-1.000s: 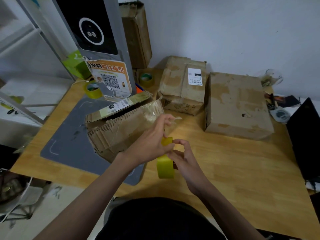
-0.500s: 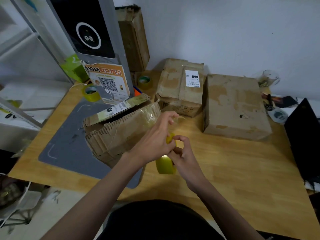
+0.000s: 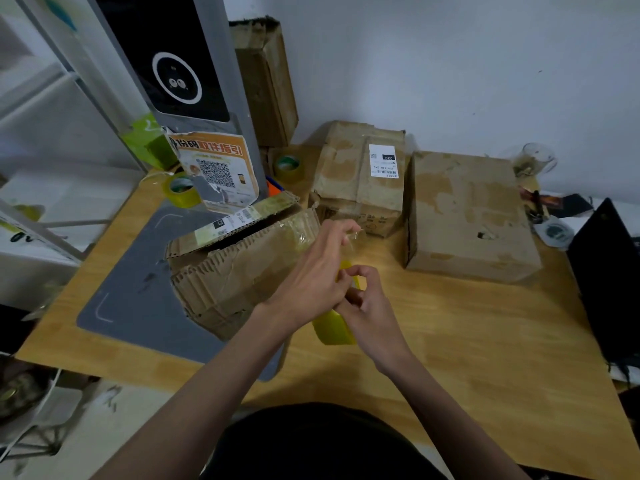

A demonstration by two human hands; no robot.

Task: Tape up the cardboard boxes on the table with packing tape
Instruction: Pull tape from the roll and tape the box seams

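At the far left, a grey mat [image 3: 138, 282] lies on the wooden counter [image 3: 467, 341], its near corner running past the counter's front edge. On the mat sits a torn cardboard box [image 3: 235, 271] with ragged corrugated edges and a loose top flap. Behind it a grey post [image 3: 207, 98] carrying a QR poster [image 3: 218, 171] blocks the back left corner, with a tall box [image 3: 266, 84] leaning against the wall beside it.

Rolls of tape number three — one left of the post [image 3: 181, 192], one behind it [image 3: 288, 167], and the yellow roll [image 3: 334, 325] held above the counter's middle. The left hand [image 3: 311, 275] crosses in front of the torn box, its grip pinching a clear strip of tape [image 3: 356, 237] pulled up from that roll. The right hand [image 3: 372, 313] has its fingers curled round the roll.

Further right stand two closed boxes, touching side by side: a labelled box [image 3: 360, 181] and a larger plain box [image 3: 467, 216]. Four boxes in all. In front of them the counter is open wood down to its near edge. At the far right a glass [image 3: 536, 159], small clutter and a black object [image 3: 609, 278] crowd the counter's right edge.
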